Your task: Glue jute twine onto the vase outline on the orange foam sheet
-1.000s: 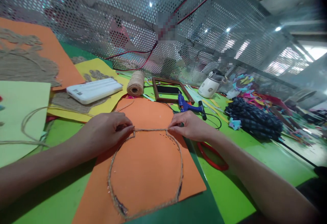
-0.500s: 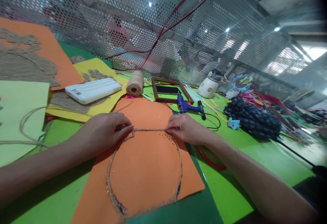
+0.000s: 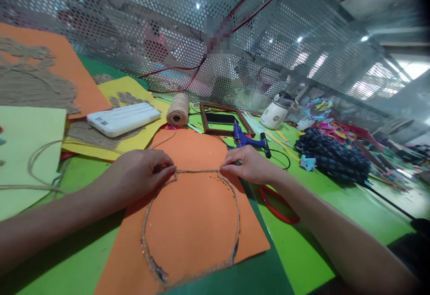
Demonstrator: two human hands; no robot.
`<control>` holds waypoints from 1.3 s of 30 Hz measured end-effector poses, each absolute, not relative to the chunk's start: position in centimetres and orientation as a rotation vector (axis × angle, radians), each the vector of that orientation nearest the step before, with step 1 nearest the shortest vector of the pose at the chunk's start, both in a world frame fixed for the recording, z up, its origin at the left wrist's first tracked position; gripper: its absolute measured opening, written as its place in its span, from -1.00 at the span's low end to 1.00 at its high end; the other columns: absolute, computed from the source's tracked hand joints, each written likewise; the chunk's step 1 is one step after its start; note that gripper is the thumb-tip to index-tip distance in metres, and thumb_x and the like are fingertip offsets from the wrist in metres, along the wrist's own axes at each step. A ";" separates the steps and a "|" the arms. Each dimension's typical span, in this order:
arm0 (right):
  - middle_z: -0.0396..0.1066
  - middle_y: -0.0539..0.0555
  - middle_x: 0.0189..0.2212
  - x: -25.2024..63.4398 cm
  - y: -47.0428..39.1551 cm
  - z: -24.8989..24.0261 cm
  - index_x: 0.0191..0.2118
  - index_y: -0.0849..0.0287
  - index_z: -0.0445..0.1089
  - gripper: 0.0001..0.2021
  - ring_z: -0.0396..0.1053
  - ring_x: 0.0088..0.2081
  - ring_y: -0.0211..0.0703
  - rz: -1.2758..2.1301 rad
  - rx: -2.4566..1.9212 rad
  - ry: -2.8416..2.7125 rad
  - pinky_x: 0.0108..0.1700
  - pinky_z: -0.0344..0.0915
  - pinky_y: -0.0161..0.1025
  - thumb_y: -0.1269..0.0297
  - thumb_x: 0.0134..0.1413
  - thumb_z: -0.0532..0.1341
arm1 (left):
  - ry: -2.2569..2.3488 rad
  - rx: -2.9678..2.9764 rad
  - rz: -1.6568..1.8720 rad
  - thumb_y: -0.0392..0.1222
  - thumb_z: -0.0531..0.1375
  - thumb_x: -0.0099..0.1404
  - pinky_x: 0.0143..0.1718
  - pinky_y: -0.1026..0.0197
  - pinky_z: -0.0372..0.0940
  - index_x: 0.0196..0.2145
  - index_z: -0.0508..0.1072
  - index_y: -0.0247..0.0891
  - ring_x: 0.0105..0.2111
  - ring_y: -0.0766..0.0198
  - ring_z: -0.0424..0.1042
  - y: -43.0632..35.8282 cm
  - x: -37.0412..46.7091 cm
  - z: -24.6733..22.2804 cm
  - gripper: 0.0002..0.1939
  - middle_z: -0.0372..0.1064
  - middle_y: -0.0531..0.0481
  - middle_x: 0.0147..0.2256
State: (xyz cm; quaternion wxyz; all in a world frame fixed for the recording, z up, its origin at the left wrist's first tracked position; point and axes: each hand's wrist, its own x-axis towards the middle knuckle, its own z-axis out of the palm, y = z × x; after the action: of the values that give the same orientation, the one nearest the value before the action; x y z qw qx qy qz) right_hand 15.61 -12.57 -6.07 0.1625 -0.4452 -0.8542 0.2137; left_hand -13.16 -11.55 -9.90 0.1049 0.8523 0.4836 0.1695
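Note:
An orange sheet [image 3: 195, 219] lies before me, with a twine outline [image 3: 238, 216] shaped like a round jar on it. A straight piece of twine [image 3: 197, 170] runs across the top of the outline. At its left end my left hand [image 3: 148, 171] is closed, thumb and forefinger pinching the twine. My right hand [image 3: 243, 164] is closed in a pinch at the other end. Beyond the sheet stands a twine spool [image 3: 178, 109]. Dark marks show along the lower parts of the outline.
A blue glue gun [image 3: 247, 139], a brown frame [image 3: 210, 130] and a white bottle [image 3: 276, 112] are behind my right hand. Under my right forearm is a red ring [image 3: 275, 216]. A white power bank [image 3: 124, 119] lies left. A dark umbrella [image 3: 331, 156] lies right.
My right hand has shifted slightly right and up along the twine's end. More of the red ring shows beside the forearm. My left hand has hardly moved.

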 end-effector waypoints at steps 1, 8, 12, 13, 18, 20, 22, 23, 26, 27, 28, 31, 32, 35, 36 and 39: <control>0.52 0.08 -0.43 15.7 -12.5 -6.0 -0.37 0.25 0.59 -0.85 0.42 -0.37 -0.26 0.582 -1.260 -2.448 -0.27 0.30 -0.32 0.53 0.08 0.25 | 1.426 2.510 0.498 0.03 0.08 0.29 -0.43 0.19 0.22 -0.35 0.59 -0.14 -0.41 0.15 0.48 -11.6 -13.1 -9.8 -0.68 0.57 -0.06 -0.38; 0.49 0.09 -0.42 15.6 -12.8 -6.6 -0.35 0.25 0.58 -0.82 0.40 -0.35 -0.25 0.464 -1.130 -2.606 -0.28 0.26 -0.31 0.54 0.13 0.21 | 1.435 2.494 0.488 0.02 0.08 0.29 -0.43 0.17 0.19 -0.36 0.58 -0.13 -0.42 0.15 0.46 -11.7 -13.2 -9.8 -0.68 0.56 -0.05 -0.39; 0.47 0.10 -0.42 15.5 -13.0 -7.1 -0.36 0.27 0.57 -0.80 0.38 -0.36 -0.26 0.363 -1.118 -2.689 -0.29 0.22 -0.31 0.53 0.16 0.19 | 1.431 2.482 0.497 0.03 0.07 0.29 -0.43 0.17 0.19 -0.35 0.58 -0.14 -0.42 0.15 0.45 -11.6 -13.1 -9.9 -0.67 0.55 -0.07 -0.39; 0.46 0.10 -0.42 15.5 -13.0 -7.1 -0.36 0.27 0.57 -0.80 0.37 -0.36 -0.26 0.344 -1.115 -2.699 -0.29 0.21 -0.31 0.53 0.17 0.19 | 1.428 2.477 0.501 0.03 0.07 0.29 -0.43 0.17 0.18 -0.35 0.58 -0.14 -0.43 0.15 0.45 -11.6 -13.1 -9.9 -0.67 0.55 -0.07 -0.40; 0.40 0.09 -0.43 15.1 -13.5 -6.6 -0.44 0.26 0.53 -0.75 0.33 -0.37 -0.26 0.253 -1.153 -2.771 -0.31 0.16 -0.30 0.47 0.23 0.16 | 1.431 2.444 0.507 0.02 0.08 0.28 -0.45 0.18 0.17 -0.36 0.57 -0.13 -0.45 0.16 0.44 -11.7 -13.1 -9.9 -0.69 0.54 -0.04 -0.42; 0.39 0.10 -0.42 14.9 -13.8 -6.4 -0.46 0.27 0.51 -0.73 0.31 -0.37 -0.25 0.176 -1.186 -2.822 -0.33 0.14 -0.29 0.47 0.23 0.15 | 1.427 2.436 0.525 0.01 0.09 0.27 -0.45 0.18 0.17 -0.36 0.57 -0.14 -0.45 0.16 0.44 -11.7 -13.1 -9.9 -0.70 0.54 -0.04 -0.42; 0.39 0.12 -0.42 14.6 -14.0 -6.2 -0.45 0.28 0.51 -0.74 0.30 -0.38 -0.23 0.101 -1.208 -2.860 -0.34 0.12 -0.28 0.47 0.23 0.15 | 1.429 2.440 0.532 0.01 0.09 0.27 -0.45 0.19 0.16 -0.37 0.56 -0.14 -0.44 0.17 0.44 -11.8 -13.1 -9.9 -0.71 0.54 -0.03 -0.42; 0.39 0.12 -0.42 14.6 -14.1 -6.3 -0.45 0.28 0.51 -0.74 0.30 -0.38 -0.23 0.081 -1.211 -2.870 -0.35 0.11 -0.27 0.47 0.22 0.14 | 1.435 2.447 0.526 0.01 0.09 0.27 -0.45 0.19 0.16 -0.37 0.56 -0.15 -0.44 0.16 0.44 -11.8 -13.1 -9.9 -0.70 0.54 -0.03 -0.43; 0.42 0.12 -0.42 14.8 -13.9 -6.6 -0.43 0.27 0.53 -0.75 0.33 -0.37 -0.22 0.106 -1.177 -2.844 -0.33 0.14 -0.28 0.47 0.22 0.15 | 1.458 2.457 0.488 0.01 0.08 0.27 -0.42 0.18 0.17 -0.37 0.56 -0.16 -0.40 0.15 0.45 -11.9 -13.0 -9.7 -0.69 0.54 -0.03 -0.41; 0.43 0.12 -0.42 14.9 -13.7 -6.7 -0.41 0.27 0.54 -0.77 0.35 -0.37 -0.22 0.142 -1.161 -2.819 -0.32 0.15 -0.29 0.47 0.21 0.15 | 1.463 2.453 0.475 0.01 0.08 0.27 -0.41 0.18 0.17 -0.36 0.56 -0.17 -0.40 0.15 0.45 -12.0 -12.9 -9.6 -0.69 0.54 -0.03 -0.40; 0.46 0.12 -0.42 15.0 -13.6 -6.8 -0.38 0.27 0.54 -0.78 0.37 -0.36 -0.22 0.182 -1.150 -2.785 -0.31 0.17 -0.30 0.48 0.21 0.16 | 1.467 2.447 0.463 0.01 0.08 0.27 -0.41 0.19 0.17 -0.36 0.56 -0.17 -0.39 0.15 0.46 -12.0 -12.9 -9.5 -0.69 0.54 -0.03 -0.40; 0.52 0.11 -0.40 15.1 -13.2 -7.0 -0.34 0.26 0.55 -0.81 0.42 -0.33 -0.22 0.291 -1.154 -2.670 -0.28 0.22 -0.32 0.49 0.18 0.17 | 1.472 2.430 0.448 0.00 0.09 0.26 -0.41 0.19 0.17 -0.34 0.56 -0.18 -0.39 0.16 0.45 -12.1 -12.8 -9.3 -0.70 0.54 -0.02 -0.39; 0.53 0.10 -0.40 15.1 -13.2 -7.0 -0.33 0.25 0.55 -0.81 0.43 -0.33 -0.22 0.311 -1.161 -2.645 -0.28 0.23 -0.32 0.49 0.18 0.17 | 1.472 2.427 0.447 0.00 0.10 0.26 -0.41 0.20 0.17 -0.34 0.56 -0.18 -0.39 0.16 0.45 -12.2 -12.8 -9.3 -0.70 0.54 -0.02 -0.39; 0.54 0.11 -0.37 14.9 -13.4 -7.1 -0.27 0.25 0.55 -0.81 0.43 -0.31 -0.20 0.305 -1.166 -2.638 -0.26 0.23 -0.30 0.46 0.21 0.16 | 1.469 2.420 0.448 -0.01 0.11 0.25 -0.41 0.20 0.17 -0.35 0.56 -0.18 -0.40 0.17 0.45 -12.2 -12.9 -9.3 -0.72 0.53 -0.02 -0.41; 0.53 0.12 -0.35 14.8 -13.5 -7.1 -0.24 0.24 0.55 -0.80 0.42 -0.30 -0.19 0.283 -1.162 -2.653 -0.25 0.22 -0.30 0.45 0.23 0.15 | 1.466 2.419 0.446 -0.02 0.11 0.25 -0.42 0.20 0.16 -0.35 0.56 -0.18 -0.41 0.17 0.44 -12.2 -12.9 -9.3 -0.72 0.53 -0.02 -0.42; 0.47 0.13 -0.33 14.4 -14.1 -7.1 -0.17 0.22 0.54 -0.77 0.38 -0.30 -0.20 0.182 -1.175 -2.721 -0.26 0.17 -0.28 0.41 0.29 0.10 | 1.446 2.422 0.447 -0.04 0.11 0.25 -0.44 0.22 0.15 -0.35 0.56 -0.18 -0.43 0.19 0.44 -12.3 -12.9 -9.1 -0.73 0.53 -0.01 -0.43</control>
State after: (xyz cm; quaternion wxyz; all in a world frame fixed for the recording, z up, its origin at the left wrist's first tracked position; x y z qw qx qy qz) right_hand 14.40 -14.06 -7.12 0.0859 -0.3941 -0.9130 0.0610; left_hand -12.90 -12.26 -9.12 0.1424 0.8393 0.5012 0.1550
